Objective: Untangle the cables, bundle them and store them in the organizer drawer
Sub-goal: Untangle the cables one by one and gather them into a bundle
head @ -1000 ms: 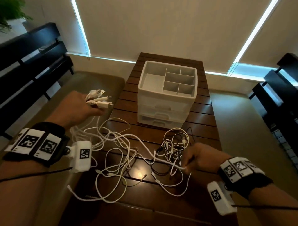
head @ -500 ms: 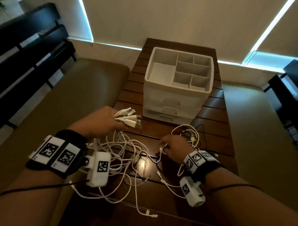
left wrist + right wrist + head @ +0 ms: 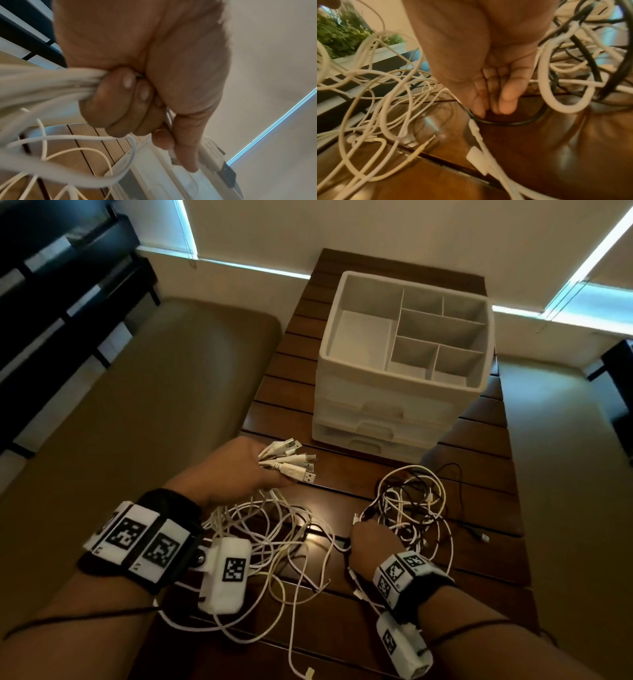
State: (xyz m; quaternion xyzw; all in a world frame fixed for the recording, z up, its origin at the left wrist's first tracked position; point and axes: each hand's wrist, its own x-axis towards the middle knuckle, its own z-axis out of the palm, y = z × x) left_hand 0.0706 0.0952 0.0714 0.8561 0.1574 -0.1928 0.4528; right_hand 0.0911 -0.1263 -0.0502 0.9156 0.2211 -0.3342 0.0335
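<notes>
Here, on a dark slatted wooden table (image 3: 479, 484), stands a white organizer (image 3: 404, 364) with divided top compartments and shut drawers (image 3: 380, 422) below. Just in front of the organizer's lower left corner, raised over the table: the left hand (image 3: 239, 470), fist closed round a gathered bunch of white cables (image 3: 274, 529), with their USB plugs (image 3: 294, 462) fanning out past the fingers toward the organizer. Seen from the left wrist, fingers (image 3: 120, 102) curled tight over the white strands, thumb laid along the plugs. Trailing down from that fist, loose white loops spread in a tangle across the table nearer the person than the organizer. Further right of that tangle, in front of the organizer's right half, a second knot of white and black cables (image 3: 414, 508). At the near edge of this knot, the right hand (image 3: 371, 546), down on the table. Seen from the right wrist, fingertips (image 3: 506, 102) close together and pointing down, touching a black cable (image 3: 505, 122) that curves on the wood; whether pinched or only touched, cannot tell. Left of the table, a tan cushioned bench (image 3: 144, 405).
</notes>
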